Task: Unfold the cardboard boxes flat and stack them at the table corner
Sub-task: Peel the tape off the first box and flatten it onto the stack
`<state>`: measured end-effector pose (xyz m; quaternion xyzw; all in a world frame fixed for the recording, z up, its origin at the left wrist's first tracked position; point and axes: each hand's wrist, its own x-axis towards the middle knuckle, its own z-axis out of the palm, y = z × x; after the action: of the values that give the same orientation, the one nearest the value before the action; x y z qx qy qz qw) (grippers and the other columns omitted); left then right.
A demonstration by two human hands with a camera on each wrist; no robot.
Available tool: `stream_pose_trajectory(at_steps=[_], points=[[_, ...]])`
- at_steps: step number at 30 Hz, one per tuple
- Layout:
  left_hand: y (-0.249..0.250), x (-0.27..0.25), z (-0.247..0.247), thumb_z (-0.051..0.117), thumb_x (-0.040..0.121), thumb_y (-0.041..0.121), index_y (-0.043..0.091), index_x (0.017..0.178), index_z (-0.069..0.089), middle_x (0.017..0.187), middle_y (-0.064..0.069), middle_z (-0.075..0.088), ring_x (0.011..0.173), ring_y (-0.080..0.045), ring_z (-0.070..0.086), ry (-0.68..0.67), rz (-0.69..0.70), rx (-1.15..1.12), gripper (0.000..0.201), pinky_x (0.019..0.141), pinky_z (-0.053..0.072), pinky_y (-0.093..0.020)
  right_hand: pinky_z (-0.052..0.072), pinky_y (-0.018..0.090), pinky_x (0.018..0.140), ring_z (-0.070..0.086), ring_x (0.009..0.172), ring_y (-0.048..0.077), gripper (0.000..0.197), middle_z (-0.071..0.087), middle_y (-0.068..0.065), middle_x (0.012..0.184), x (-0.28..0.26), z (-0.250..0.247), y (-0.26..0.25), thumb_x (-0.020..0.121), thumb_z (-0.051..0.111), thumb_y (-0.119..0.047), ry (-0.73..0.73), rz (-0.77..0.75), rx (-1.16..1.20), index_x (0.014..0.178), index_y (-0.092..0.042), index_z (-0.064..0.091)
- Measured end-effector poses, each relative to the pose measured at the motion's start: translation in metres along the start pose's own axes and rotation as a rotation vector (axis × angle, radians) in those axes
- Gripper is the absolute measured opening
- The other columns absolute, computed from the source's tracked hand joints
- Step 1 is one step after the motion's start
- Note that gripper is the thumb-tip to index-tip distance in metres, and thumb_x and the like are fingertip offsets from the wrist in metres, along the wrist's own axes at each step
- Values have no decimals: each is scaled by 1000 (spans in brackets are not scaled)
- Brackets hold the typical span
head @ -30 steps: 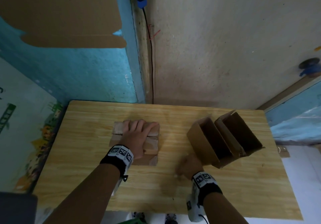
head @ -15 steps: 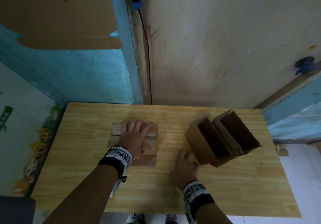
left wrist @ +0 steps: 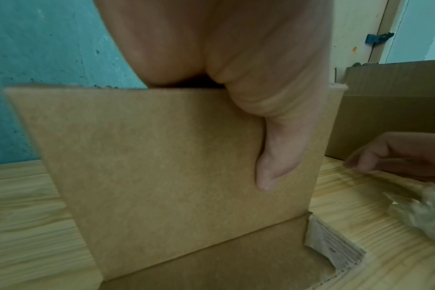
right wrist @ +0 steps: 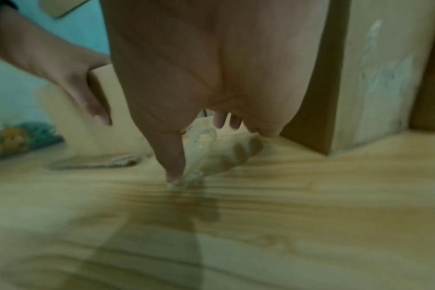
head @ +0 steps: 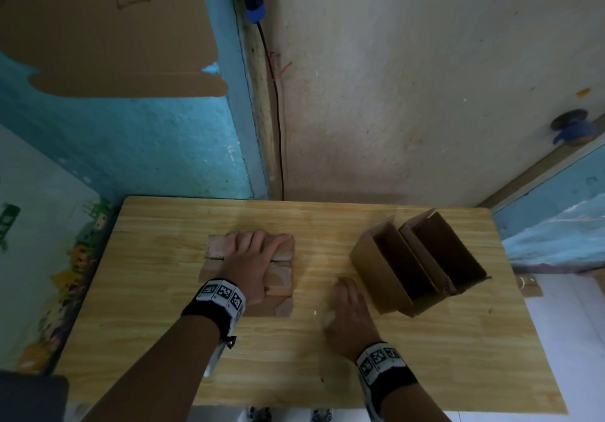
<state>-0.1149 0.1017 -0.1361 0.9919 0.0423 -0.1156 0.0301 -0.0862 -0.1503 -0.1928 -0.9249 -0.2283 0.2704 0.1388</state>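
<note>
Nearest the front edge of the bench (head: 425,372), the right hand (head: 348,318) hovers low over the wood, just beside the near left corner of the open boxes. Its thumb and fingers pinch a crumpled strip of clear tape (right wrist: 206,155); the right wrist view shows the strip touching the surface, though motion blur hides the exact finger positions.

Left of centre, the left hand (head: 253,261) presses down on the small box (head: 280,277). The fingers lie over its top and the thumb runs down the near side panel, so the grip is curled around the box. This box is closed on top, with one bottom flap folded out on the bench toward the front edge. It is not yet flat.

Farther back, toward the far right corner, two open boxes (head: 415,264) stand side by side, touching, mouths up, tilted diagonally to the bench edges. Both are fully erect.

Assessment: no flattened box lies at any corner. The task appears to be at an early stage, with tape removal under way on the small box. Remaining work, as judged: collapse all three boxes, then stack them at a corner.
</note>
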Motion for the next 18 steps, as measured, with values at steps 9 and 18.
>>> stream_pose_trajectory(at_steps=[9, 18], points=[[1, 1, 0, 84, 45, 36, 44, 150, 5, 134, 5, 36, 128, -23, 35, -7, -12, 3, 131, 114, 19, -55, 18, 42, 128, 4, 157, 26, 48, 17, 4, 168, -10, -16, -3, 101, 43, -33, -127, -127, -19, 149, -28, 49], [5, -2, -11, 86, 52, 36, 43, 151, 0, 139, 3, 34, 132, -24, 33, -46, -26, -2, 132, 114, 22, -52, 36, 28, 114, 40, 144, 17, 70, 15, -1, 167, -7, -47, -34, 105, 43, -40, -55, -135, 291, 164, -24, 8]])
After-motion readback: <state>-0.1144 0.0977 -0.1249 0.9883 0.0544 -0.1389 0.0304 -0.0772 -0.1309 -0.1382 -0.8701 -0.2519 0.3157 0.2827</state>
